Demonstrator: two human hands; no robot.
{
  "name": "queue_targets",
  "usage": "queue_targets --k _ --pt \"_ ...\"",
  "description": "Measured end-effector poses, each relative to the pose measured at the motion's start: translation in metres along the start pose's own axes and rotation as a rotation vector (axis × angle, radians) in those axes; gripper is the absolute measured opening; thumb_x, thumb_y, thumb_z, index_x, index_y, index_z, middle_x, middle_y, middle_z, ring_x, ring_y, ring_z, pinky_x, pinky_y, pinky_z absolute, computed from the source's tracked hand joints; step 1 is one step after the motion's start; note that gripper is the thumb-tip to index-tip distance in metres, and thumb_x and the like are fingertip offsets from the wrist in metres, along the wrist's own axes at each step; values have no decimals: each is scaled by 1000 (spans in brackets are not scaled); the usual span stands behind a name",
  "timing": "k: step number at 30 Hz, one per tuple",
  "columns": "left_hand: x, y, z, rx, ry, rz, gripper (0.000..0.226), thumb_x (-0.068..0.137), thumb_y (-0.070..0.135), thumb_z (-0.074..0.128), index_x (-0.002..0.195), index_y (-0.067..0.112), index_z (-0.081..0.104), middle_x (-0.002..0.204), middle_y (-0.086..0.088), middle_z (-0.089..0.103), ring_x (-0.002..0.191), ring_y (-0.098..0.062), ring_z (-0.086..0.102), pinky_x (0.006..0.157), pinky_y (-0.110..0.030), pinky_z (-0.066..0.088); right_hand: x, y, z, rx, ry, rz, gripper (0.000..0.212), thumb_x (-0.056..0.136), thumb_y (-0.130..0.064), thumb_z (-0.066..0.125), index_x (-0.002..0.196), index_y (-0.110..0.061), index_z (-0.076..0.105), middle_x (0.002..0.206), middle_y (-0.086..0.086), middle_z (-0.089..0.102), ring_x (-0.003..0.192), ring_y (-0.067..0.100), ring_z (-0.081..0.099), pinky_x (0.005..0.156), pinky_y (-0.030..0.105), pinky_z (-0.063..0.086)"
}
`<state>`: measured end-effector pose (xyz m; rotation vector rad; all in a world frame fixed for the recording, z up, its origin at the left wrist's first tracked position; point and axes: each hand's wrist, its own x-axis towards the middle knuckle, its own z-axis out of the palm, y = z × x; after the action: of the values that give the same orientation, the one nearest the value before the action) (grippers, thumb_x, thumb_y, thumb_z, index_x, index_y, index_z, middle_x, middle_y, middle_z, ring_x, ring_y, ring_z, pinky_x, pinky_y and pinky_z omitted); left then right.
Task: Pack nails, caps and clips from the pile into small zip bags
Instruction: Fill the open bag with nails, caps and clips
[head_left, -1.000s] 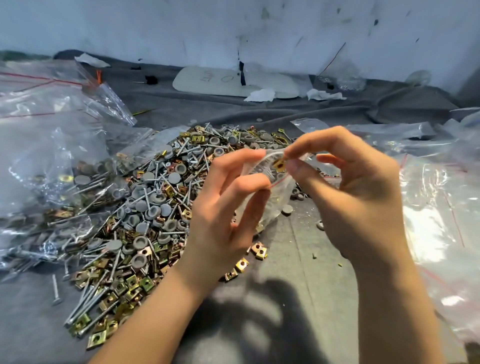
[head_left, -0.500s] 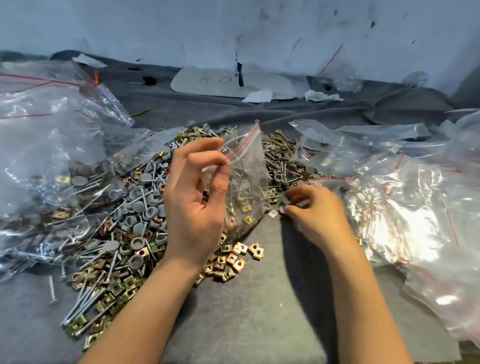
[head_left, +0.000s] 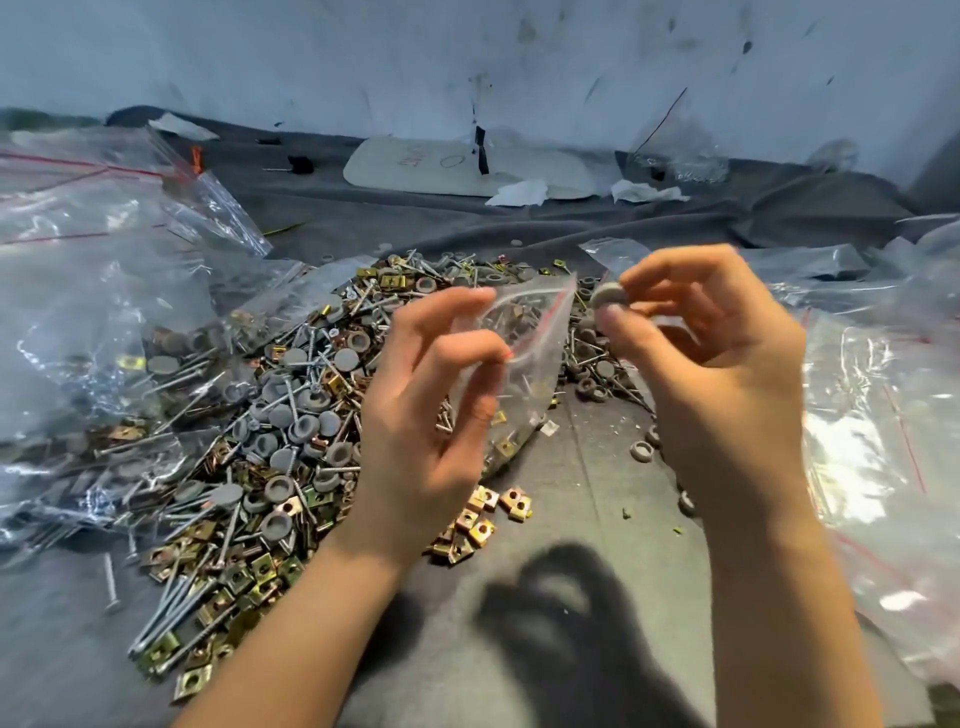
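Note:
My left hand (head_left: 421, 415) holds a small clear zip bag (head_left: 524, 358) with a red seal line, its mouth held open toward the upper right. A few nails and brass clips lie inside it. My right hand (head_left: 711, 374) pinches a grey round cap (head_left: 609, 297) between thumb and forefinger, right beside the bag's mouth. Below and to the left spreads the pile (head_left: 291, 405) of nails, grey caps and brass clips on the grey cloth.
Large clear bags holding hardware lie at the left (head_left: 88, 291). Crumpled clear bags (head_left: 883, 415) cover the right side. Loose brass clips (head_left: 483, 519) lie near my left wrist. A white board (head_left: 415, 166) leans at the back by the wall.
My right hand rose from the pile with a grey cap and came up to the bag's mouth. My left hand shifted right, tilting the bag's mouth toward it.

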<state>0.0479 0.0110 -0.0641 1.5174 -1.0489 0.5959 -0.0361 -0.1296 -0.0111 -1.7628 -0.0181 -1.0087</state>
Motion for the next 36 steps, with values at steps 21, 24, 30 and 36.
queue_targets --k 21,24,30,36 --pt "-1 -6 0 -80 111 -150 10 95 11 51 103 15 56 120 -16 55 118 -19 54 97 -26 44 -8 75 8 -814 -311 471 32 90 -10 59 121 -16 63 121 5 60 114 27 53 97 34 43" --pt "-1 -7 0 -95 114 -160 11 95 11 52 103 17 57 121 -15 54 119 -21 54 97 -30 46 -7 84 9 -914 -332 457 30 90 -7 56 117 -16 65 118 7 57 112 31 51 94 37 44" --pt "0 -5 0 -99 115 -167 10 95 12 52 102 17 57 120 -15 55 118 -20 54 96 -26 46 -8 84 6 -778 -105 478 29 85 6 56 96 -16 70 101 4 68 87 14 57 73 22 40" --pt "0 0 -1 -21 26 -30 10 91 9 54 101 12 55 121 -18 54 117 -21 54 99 -24 43 2 25 6 -65 114 67 24 84 -2 67 90 -25 66 83 -3 70 77 14 68 74 26 53"
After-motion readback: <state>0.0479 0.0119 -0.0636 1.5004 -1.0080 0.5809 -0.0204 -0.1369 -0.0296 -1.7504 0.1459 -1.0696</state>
